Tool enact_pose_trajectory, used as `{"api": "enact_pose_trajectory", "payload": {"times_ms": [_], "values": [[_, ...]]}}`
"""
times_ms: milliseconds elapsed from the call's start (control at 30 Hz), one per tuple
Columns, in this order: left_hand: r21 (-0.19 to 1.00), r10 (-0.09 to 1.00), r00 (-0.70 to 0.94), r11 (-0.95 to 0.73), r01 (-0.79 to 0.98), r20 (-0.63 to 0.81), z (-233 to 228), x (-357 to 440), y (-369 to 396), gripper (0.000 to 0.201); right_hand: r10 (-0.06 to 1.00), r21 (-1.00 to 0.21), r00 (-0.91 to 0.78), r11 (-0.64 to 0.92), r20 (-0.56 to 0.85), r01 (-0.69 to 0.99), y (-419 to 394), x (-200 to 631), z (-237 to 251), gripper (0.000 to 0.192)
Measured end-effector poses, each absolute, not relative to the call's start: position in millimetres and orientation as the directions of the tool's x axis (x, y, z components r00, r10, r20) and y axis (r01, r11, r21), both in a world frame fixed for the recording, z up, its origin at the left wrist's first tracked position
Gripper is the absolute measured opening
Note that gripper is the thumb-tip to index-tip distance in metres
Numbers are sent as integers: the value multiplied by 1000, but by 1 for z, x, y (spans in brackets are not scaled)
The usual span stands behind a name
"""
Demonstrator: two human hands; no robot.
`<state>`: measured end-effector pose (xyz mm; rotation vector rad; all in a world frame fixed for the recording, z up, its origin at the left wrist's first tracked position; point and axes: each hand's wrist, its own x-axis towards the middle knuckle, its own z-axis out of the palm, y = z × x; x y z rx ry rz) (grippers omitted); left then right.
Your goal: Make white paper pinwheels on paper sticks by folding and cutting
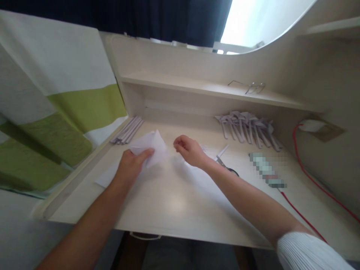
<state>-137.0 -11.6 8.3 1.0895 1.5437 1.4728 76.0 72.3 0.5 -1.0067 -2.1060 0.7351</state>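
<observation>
My left hand point(132, 165) pinches a folded sheet of white paper point(156, 144) between thumb and fingers, raised over the left part of the desk. Another white sheet point(107, 175) lies flat beneath that wrist. To the right of the folded sheet, apart from it, my right hand point(189, 149) hovers with its fingers curled together; whatever may be in them is hidden. Under the right forearm lie white paper point(194, 168), partly covered, and scissors point(222, 162) with dark handles. A thin rolled paper stick point(223, 150) rests beside the blades.
Several rolled paper sticks point(128, 131) lie at the back left. At the back right are several paper sticks with folded tops point(247, 125). A blurred-out device point(266, 169) with a red cable point(300, 215) lies at right. Glasses point(254, 88) sit on the shelf point(180, 85).
</observation>
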Motion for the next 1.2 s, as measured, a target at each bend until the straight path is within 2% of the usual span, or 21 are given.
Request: {"api": "enact_pose_trajectory", "payload": {"times_ms": [133,233,333,467,567,667,733,833,900,1033,1100,1200], "values": [[984,990,-117,94,153,-77,7,-82,-17,41,911,-848,-248,400,328,347,41,146,3,20],[976,985,97,123,178,-142,10,-47,-21,40,946,-907,-151,318,286,276,19,178,6,24],[976,948,262,137,168,-178,12,-22,-21,36,964,-947,-142,251,225,201,4,197,11,28],[978,882,428,145,151,-197,12,-5,-15,31,966,-983,-221,158,135,93,-5,215,19,23],[979,924,361,59,193,-127,13,-2,-5,36,968,-994,-238,92,77,55,-6,223,22,20],[933,972,205,-176,314,115,17,-2,3,38,966,-1000,-259,-6,-10,16,-6,225,17,20],[862,939,255,-318,396,229,18,-1,4,30,954,-997,-290,-80,-77,1,-7,224,9,21],[767,865,407,-467,440,293,17,1,-1,12,926,-985,-340,-174,-164,0,-10,219,-3,24],[775,858,440,-460,432,265,15,2,-4,9,905,-976,-374,-220,-202,-4,-12,215,-8,24],[880,919,387,-246,406,79,9,0,-3,11,893,-969,-382,-245,-239,34,-14,212,-12,18],[896,926,376,-197,399,36,6,-3,0,11,924,-982,-333,-169,-189,88,-15,214,-13,15],[909,920,393,-171,380,9,1,-8,6,11,982,-974,-190,51,8,220,-19,219,-13,15]]}}
